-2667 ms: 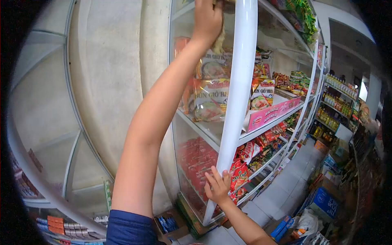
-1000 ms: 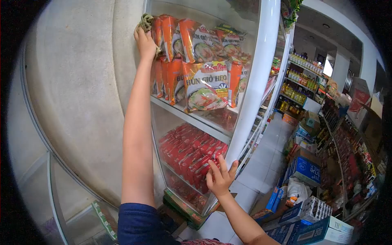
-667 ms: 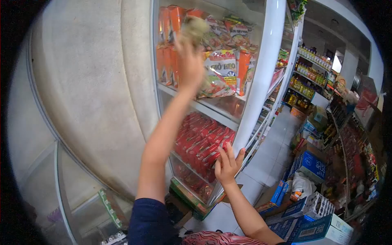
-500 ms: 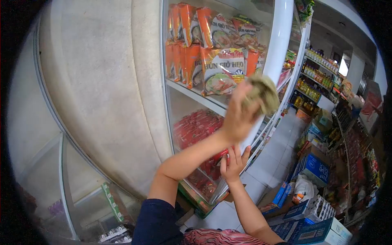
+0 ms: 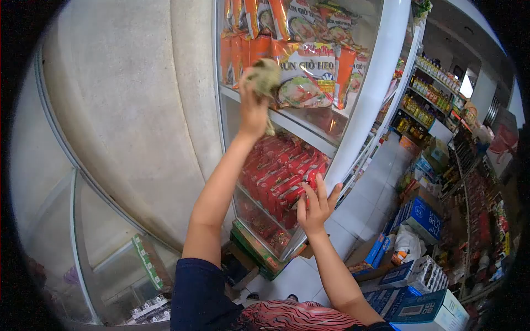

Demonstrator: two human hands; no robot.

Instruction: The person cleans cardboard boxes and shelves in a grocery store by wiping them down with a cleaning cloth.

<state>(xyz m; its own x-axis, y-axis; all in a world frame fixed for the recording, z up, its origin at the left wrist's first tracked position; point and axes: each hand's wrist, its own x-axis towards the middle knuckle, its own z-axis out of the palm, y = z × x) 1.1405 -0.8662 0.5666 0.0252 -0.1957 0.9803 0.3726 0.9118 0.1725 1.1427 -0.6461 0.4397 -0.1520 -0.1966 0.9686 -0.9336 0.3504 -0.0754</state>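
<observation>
My left hand (image 5: 254,113) is closed around a crumpled greenish cloth (image 5: 262,77), raised against the glass side of a display cabinet (image 5: 361,110). A loose end of the cloth hangs below the hand. Lower and to the right, my right hand (image 5: 316,207) has its fingers spread, near or on the cabinet's glass by the white corner post; contact is hard to tell. Behind the glass, orange-and-white noodle packets (image 5: 306,74) stand on the upper shelf. Many red packets (image 5: 279,171) lie in rows on the shelf below.
A plain wall (image 5: 121,110) rises to the left, with another glass case (image 5: 127,276) at lower left. On the right, blue cartons (image 5: 422,220) and boxes line the tiled floor (image 5: 370,204) of an aisle. Stocked bottle shelves (image 5: 425,96) stand farther back.
My left hand has swept the cloth left and upward across the glass, from the corner post to the packets' left side. My right hand stays near the same spot. The view has shifted slightly.
</observation>
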